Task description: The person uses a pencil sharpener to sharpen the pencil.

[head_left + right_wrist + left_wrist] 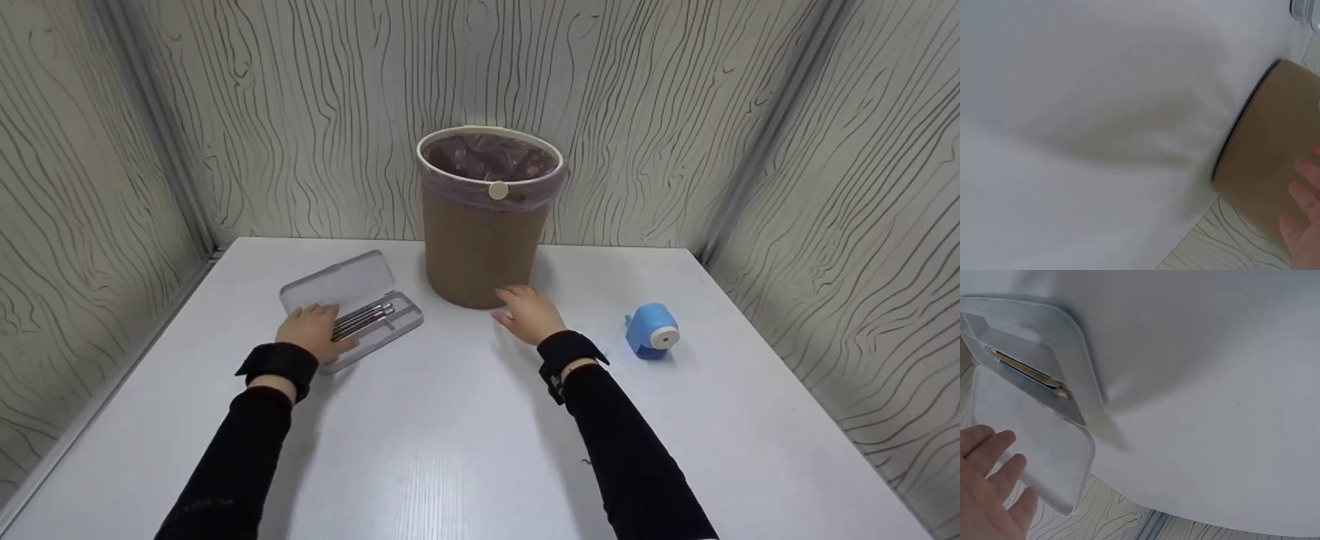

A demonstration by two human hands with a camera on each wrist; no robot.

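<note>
A grey pencil case [405, 319] lies with its lid [345, 281] raised back on the left of the table. Several pencils [364, 319] lie in its tray; their sharpened ends show in the left wrist view [1027, 370]. Over the case's left end is my left hand [311, 330], fingers spread and holding nothing; in the left wrist view the hand [991, 486] appears in front of the lid. My right hand [531, 313] hovers with extended fingers near the base of a brown trash bin [480, 255]. Nothing is in its grasp.
To the right of my right hand stands a blue pencil sharpener [651, 330] with a white round front. A purple bag [487, 154] lines the bin, held under a white rim. Wood-patterned panels [315, 112] enclose the white table [420, 450] at the back and sides.
</note>
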